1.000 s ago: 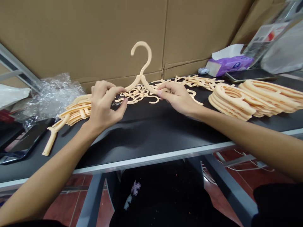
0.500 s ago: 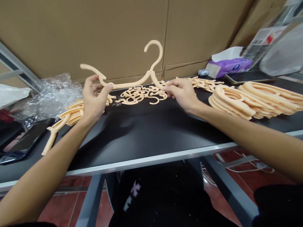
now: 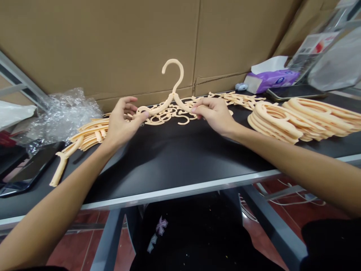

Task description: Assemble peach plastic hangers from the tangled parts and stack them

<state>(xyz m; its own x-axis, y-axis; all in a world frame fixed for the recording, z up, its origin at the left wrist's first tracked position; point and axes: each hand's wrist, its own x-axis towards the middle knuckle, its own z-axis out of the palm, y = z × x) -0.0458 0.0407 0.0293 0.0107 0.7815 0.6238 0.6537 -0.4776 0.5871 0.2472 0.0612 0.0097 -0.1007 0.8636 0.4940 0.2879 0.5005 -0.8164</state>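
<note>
I hold a peach plastic hanger (image 3: 173,90) upright over the black table (image 3: 175,158), hook pointing up. My left hand (image 3: 121,122) pinches the end of its left arm between thumb and fingers. My right hand (image 3: 216,113) grips its right arm near the middle joint. Under the hanger lies a scatter of loose peach hooks (image 3: 169,113). A bundle of loose hanger arms (image 3: 87,133) lies just left of my left hand.
Stacks of finished peach hangers (image 3: 299,118) lie at the right. Crumpled clear plastic wrap (image 3: 62,113) and a dark tray (image 3: 25,173) sit at the left. A purple tissue pack (image 3: 270,77) and a phone (image 3: 296,91) rest at the back right. Cardboard (image 3: 126,45) walls the back.
Half a second ago the hanger's left arm was spread wide and raised; now it is folded in and lowered, with my left hand moved right and down. The hook has shifted left.
</note>
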